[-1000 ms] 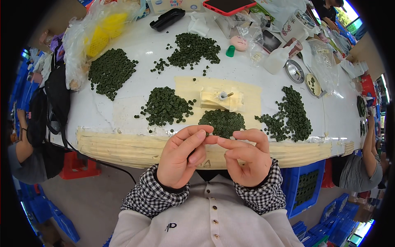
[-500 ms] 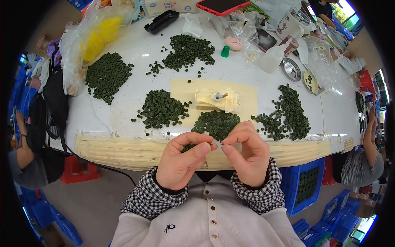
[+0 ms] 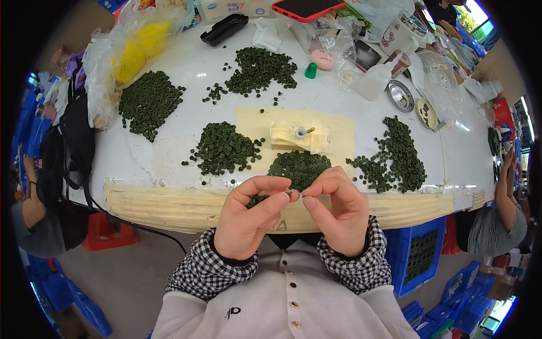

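Note:
Above the table's near edge, my left hand and my right hand meet almost fingertip to fingertip. Each is closed in a pinch of thumb and forefinger. A tiny pale bit shows at the fingertips, too small to name. Just beyond my hands lies a pile of small dark green ring-like parts, and a few more are partly hidden behind my left fingers. Behind that pile a tape-covered block with a short upright pin is fixed on a yellowish taped patch.
More heaps of green parts lie at left, back, centre left and right. Plastic bags, a red-edged phone, a mug and a round tin line the back. A blue crate stands below right.
Both hands stay pinched near the same spot, with only slight finger shifts. The whole view has shifted a few pixels.

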A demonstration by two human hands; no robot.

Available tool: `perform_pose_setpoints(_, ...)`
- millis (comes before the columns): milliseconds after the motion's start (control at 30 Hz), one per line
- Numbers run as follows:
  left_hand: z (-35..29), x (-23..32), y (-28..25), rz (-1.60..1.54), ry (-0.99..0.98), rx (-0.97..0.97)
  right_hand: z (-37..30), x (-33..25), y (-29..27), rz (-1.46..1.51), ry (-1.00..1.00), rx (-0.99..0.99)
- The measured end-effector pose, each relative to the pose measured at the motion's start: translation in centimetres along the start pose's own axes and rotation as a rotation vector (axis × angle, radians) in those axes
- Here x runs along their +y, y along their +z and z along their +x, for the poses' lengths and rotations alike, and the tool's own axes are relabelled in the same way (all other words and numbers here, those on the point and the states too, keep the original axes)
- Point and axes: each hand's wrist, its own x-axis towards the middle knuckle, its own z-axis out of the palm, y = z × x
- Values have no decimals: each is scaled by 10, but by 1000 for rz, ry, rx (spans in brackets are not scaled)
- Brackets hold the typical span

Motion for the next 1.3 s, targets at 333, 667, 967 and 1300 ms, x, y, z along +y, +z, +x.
perform_pose_setpoints(333,-2,-4,2,269,127,73,3,-7,7,-285,-162,90)
perform_pose_setpoints(667,-3,-4,1,360,142,98,3,-9,8,-424,-273,104)
perform_pose_setpoints(967,-4,1,-3,321,34,50,4,-8,0,-307,-241,-14)
perform_pose_setpoints(1300,1,3,-12,291,-101,-160,4,-1,-12,-17,-146,-204)
